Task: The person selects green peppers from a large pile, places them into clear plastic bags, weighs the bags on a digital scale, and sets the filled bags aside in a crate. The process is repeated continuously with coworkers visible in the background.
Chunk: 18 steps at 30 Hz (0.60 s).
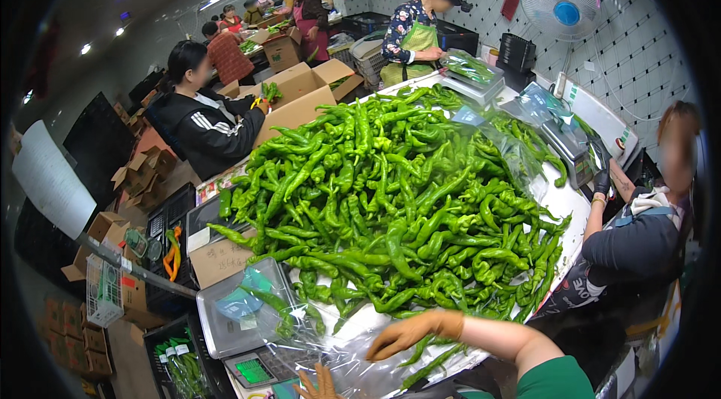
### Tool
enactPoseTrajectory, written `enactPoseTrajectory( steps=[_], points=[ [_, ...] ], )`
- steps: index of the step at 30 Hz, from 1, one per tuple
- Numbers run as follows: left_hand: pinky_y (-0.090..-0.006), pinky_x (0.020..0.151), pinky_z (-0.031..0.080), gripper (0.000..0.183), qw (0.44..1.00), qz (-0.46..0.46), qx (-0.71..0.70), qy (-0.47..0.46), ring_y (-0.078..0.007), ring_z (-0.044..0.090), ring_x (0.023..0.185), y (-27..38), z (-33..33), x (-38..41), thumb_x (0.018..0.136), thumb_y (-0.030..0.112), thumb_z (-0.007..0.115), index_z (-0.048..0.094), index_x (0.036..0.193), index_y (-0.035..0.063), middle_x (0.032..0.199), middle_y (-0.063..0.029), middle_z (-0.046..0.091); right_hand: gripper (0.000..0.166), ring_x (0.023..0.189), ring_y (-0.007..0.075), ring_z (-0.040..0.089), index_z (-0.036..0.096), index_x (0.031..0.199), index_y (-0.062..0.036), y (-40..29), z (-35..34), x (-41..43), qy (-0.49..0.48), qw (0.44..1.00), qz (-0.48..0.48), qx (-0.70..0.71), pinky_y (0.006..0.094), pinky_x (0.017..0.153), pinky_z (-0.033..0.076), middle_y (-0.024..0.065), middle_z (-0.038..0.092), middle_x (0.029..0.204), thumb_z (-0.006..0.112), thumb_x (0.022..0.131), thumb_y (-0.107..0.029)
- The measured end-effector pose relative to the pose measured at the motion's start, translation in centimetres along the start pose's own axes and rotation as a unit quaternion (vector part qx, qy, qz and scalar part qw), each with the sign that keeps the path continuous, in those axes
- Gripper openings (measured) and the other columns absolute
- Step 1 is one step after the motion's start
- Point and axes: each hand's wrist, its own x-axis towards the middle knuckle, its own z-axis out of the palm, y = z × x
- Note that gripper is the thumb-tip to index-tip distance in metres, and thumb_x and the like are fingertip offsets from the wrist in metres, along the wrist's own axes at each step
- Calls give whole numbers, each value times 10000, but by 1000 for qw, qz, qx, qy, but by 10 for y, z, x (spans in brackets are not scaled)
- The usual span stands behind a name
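Both my hands wear orange-brown gloves. At the bottom edge, my left hand (320, 386) shows spread fingers beside a clear plastic bag (355, 362); its palm is cut off. My right hand (408, 336) hangs over the same plastic, fingers pointing down and left; whether it grips anything is unclear. A large heap of long green peppers (394, 202) covers the table in front of me. Left of my hands, a digital scale (211, 320) carries a printed clear bag (265, 292) with a few green peppers inside. Loose green peppers (434, 365) lie just below my right forearm.
A co-worker in black (214, 123) stands by an open cardboard box (298, 94). Another, in a green apron (419, 41), is behind a far scale (473, 83). At right, a gloved co-worker (636, 230) handles a bag. A black crate (152, 331) holds bagged peppers at lower left.
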Motion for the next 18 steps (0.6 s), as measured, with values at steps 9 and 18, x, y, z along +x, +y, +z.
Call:
enactPoseTrajectory(
  steps=[9, 18],
  points=[
    [-579, 1153, 209, 535, 999, -3, -28, 45, -487, 303, 1385, -29, -24, -26, 790, 222, 692, 577, 1281, 41, 1471, -271, 392, 492, 972, 333, 621, 543, 1292, -56, -8, -258, -87, 596, 471, 233, -607, 450, 871, 474, 192, 668, 999, 640, 832, -198],
    [-499, 1079, 353, 179, 951, 68, -225, 202, -413, 397, 1367, 33, -90, 41, 887, 105, 660, 654, 1064, 84, 1457, -275, 422, 211, 873, 322, 630, 714, 1012, -138, -137, -275, -119, 579, 525, 127, -611, 435, 770, 518, 138, 671, 855, 691, 848, -268]
  ],
)
